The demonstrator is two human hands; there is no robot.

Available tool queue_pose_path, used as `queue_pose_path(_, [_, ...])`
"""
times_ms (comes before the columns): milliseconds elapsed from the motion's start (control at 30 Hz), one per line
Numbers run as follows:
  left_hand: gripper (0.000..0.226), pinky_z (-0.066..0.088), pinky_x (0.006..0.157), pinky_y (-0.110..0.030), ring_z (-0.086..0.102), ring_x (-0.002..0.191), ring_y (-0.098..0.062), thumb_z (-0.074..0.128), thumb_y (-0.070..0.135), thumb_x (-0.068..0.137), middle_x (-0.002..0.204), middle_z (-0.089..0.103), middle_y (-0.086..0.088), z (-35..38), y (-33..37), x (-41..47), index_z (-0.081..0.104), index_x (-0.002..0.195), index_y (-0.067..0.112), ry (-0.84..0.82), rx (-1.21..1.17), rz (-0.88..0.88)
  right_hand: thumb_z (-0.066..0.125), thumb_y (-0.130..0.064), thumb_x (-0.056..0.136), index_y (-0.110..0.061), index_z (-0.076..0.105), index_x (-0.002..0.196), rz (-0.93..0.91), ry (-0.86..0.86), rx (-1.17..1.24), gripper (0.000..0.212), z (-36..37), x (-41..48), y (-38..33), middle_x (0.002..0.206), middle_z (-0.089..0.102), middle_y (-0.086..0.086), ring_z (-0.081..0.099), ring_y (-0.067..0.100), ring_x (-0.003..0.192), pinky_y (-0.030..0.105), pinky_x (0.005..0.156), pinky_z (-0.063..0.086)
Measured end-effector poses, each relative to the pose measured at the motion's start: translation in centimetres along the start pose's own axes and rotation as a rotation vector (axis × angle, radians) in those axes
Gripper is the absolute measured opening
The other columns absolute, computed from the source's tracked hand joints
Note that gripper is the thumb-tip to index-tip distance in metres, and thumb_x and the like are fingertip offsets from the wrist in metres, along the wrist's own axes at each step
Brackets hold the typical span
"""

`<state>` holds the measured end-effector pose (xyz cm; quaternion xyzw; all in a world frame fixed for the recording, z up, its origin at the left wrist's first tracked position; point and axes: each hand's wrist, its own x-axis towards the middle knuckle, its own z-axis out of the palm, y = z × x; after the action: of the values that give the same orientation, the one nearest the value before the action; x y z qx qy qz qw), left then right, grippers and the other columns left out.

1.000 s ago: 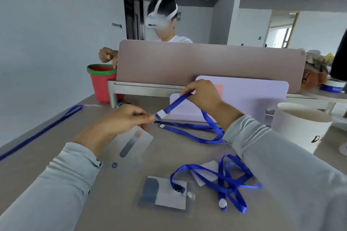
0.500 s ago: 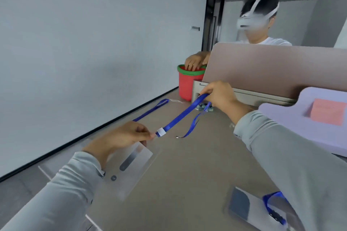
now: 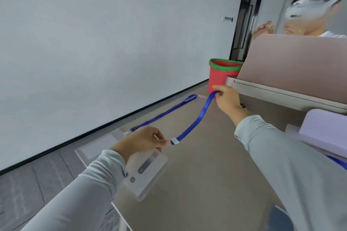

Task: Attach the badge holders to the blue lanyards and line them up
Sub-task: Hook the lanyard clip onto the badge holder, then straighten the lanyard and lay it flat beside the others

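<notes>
My left hand (image 3: 142, 141) is closed in a pinch, thumb and fingertips together at the white tag end of a blue lanyard (image 3: 195, 120); a clear badge holder (image 3: 148, 170) hangs below that hand, over the near table corner, and I can't tell exactly which fingers carry it. My right hand (image 3: 226, 99) is curled shut around the far end of the same lanyard, up by the red bucket. The strap runs between both hands above the table (image 3: 197, 184), sagging a little, not touching the surface as far as I can see. A second lanyard (image 3: 165, 111) lies flat and straight along the table's far left edge, dark clip end nearest me, loop end toward the bucket, with a clear holder at its clip end, hard to make out. The red bucket (image 3: 221, 75) with a green rim stands at the table's far corner, just beside a pinkish desk divider (image 3: 293, 62). A lilac board (image 3: 326, 127) sits at my right. Behind the divider, another person (image 3: 319, 5) wearing a white headset. A bit more blue strap (image 3: 338, 161) shows past my right sleeve.
</notes>
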<state>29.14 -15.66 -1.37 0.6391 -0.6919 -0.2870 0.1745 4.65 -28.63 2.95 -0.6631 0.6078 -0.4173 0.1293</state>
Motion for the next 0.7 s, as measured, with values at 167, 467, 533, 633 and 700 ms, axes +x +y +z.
queue_pose_path(167, [0.016, 0.04, 0.065, -0.016, 0.056, 0.076, -0.004, 0.066, 0.044, 0.079, 0.08, 0.061, 0.012, 0.9, -1.3, -0.2, 0.058, 0.074, 0.031, 0.021, 0.213, 0.042, 0.044, -0.001, 0.087, -0.011, 0.049, 0.132, 0.149, -0.305, -0.297, 0.047, 3.9, -3.8, 4.8, 0.143, 0.034, 0.017, 0.047, 0.032, 0.122, 0.032, 0.099, 0.039])
queue_pose_path(467, [0.016, 0.04, 0.085, -0.022, 0.051, 0.093, -0.008, 0.066, 0.041, 0.079, 0.097, 0.053, 0.011, 1.2, -2.7, -1.3, 0.062, 0.088, 0.028, 0.067, 0.353, 0.136, 0.05, -0.045, 0.091, -0.009, 0.046, 0.131, -0.179, -0.521, -0.403, 0.054, 7.0, -10.1, -0.4, 0.136, 0.044, 0.009, 0.038, 0.024, 0.127, 0.037, 0.102, 0.038])
queue_pose_path(533, [0.02, 0.041, 0.091, -0.027, 0.048, 0.099, -0.011, 0.065, 0.041, 0.08, 0.104, 0.052, 0.009, 1.2, -3.0, -1.9, 0.063, 0.095, 0.028, 0.088, 0.386, 0.147, 0.047, -0.049, 0.091, -0.008, 0.042, 0.134, -0.147, -0.587, -0.425, 0.059, 7.6, -10.9, -0.9, 0.141, 0.039, 0.01, 0.035, 0.026, 0.131, 0.037, 0.105, 0.034])
queue_pose_path(633, [0.022, 0.043, 0.089, -0.028, 0.05, 0.099, -0.013, 0.063, 0.036, 0.083, 0.108, 0.051, 0.006, 1.2, -3.3, -3.0, 0.064, 0.102, 0.025, 0.099, 0.384, 0.165, 0.041, -0.054, 0.091, -0.008, 0.029, 0.143, -0.157, -0.647, -0.449, 0.07, 8.2, -11.5, -1.2, 0.153, 0.022, 0.012, 0.02, 0.027, 0.141, 0.039, 0.114, 0.021])
queue_pose_path(700, [0.022, 0.046, 0.084, -0.026, 0.053, 0.093, -0.011, 0.061, 0.034, 0.085, 0.105, 0.05, 0.007, 1.2, -3.6, -3.6, 0.062, 0.106, 0.025, 0.124, 0.388, 0.184, 0.038, -0.059, 0.09, -0.011, 0.019, 0.147, -0.159, -0.679, -0.473, 0.077, 8.5, -11.5, -1.2, 0.157, 0.01, 0.011, 0.007, 0.027, 0.145, 0.042, 0.117, 0.012])
